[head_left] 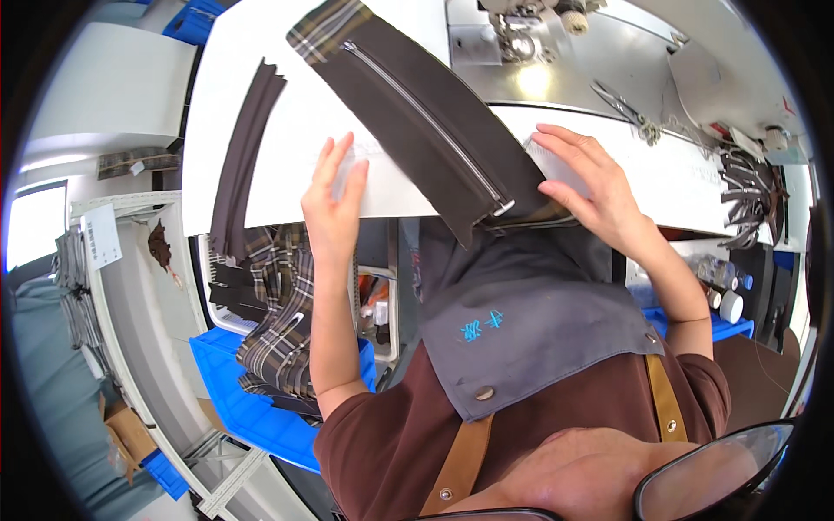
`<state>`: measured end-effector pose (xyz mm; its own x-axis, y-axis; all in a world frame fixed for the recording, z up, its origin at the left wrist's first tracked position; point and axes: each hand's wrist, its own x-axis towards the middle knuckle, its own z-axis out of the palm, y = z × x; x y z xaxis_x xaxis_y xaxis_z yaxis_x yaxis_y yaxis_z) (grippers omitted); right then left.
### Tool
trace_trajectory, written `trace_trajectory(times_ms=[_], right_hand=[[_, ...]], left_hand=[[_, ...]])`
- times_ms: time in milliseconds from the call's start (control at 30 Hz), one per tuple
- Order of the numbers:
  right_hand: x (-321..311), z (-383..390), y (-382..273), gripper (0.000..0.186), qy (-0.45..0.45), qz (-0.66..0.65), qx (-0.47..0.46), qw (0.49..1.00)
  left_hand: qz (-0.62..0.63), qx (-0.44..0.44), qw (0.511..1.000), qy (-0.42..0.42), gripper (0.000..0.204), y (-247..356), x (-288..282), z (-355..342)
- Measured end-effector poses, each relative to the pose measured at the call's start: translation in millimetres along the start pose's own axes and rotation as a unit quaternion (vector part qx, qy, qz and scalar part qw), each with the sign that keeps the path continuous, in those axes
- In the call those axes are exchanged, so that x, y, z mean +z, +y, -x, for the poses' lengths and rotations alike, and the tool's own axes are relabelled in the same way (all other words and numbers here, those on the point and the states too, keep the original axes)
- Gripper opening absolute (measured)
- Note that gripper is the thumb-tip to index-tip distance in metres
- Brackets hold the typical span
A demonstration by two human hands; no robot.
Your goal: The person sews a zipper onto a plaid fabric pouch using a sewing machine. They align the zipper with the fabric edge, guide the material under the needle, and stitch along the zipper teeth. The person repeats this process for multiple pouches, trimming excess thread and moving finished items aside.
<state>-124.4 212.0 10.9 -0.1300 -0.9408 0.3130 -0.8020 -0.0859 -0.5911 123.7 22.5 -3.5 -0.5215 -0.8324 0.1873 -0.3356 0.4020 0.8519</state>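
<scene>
A dark brown fabric panel (408, 95) with a metal zipper (426, 126) sewn along it lies slantwise on the white table. Its far end carries a plaid strip (330, 33), and its near end reaches the table's front edge. My left hand (334, 200) is raised to the left of the panel, fingers and thumb apart, holding nothing. On the other side my right hand (599, 187) is spread, its thumb close to the panel's right edge; whether it touches the cloth I cannot tell. Further left, a bundle of dark strips (245, 165) hangs over the table's front edge.
A sewing machine (521, 43) stands at the back right, with scissors (627, 111) on its bed. Plaid cloth pieces (282, 321) hang over a blue bin (217, 356) at lower left. Bundled strips (749, 195) hang at the right, above bottles (717, 271).
</scene>
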Motion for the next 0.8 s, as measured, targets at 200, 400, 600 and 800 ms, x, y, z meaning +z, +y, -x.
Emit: trace_trajectory(times_ms=[200,400,600,800], right_hand=[[50.0,2.8,-20.9,0.068,-0.119,0.162,-0.114,0.973],[54.3,7.0,-25.2,0.068,-0.101,0.184,-0.12,0.97],[35.5,-3.9,-13.7,0.055,-0.091,-0.046,-0.172,0.98],[-21.2,6.8,54.7,0.044,0.033,0.249,-0.066,0.966]], left_hand=[[-0.26,0.033,0.963,0.054,0.057,-24.8,6.8,-104.9],[-0.113,-0.003,0.994,-0.01,0.048,-41.7,36.4,-150.8],[0.458,0.036,0.857,0.232,0.011,18.0,-3.9,-62.9],[0.35,-0.067,0.781,0.513,0.041,26.1,-200.8,134.3]])
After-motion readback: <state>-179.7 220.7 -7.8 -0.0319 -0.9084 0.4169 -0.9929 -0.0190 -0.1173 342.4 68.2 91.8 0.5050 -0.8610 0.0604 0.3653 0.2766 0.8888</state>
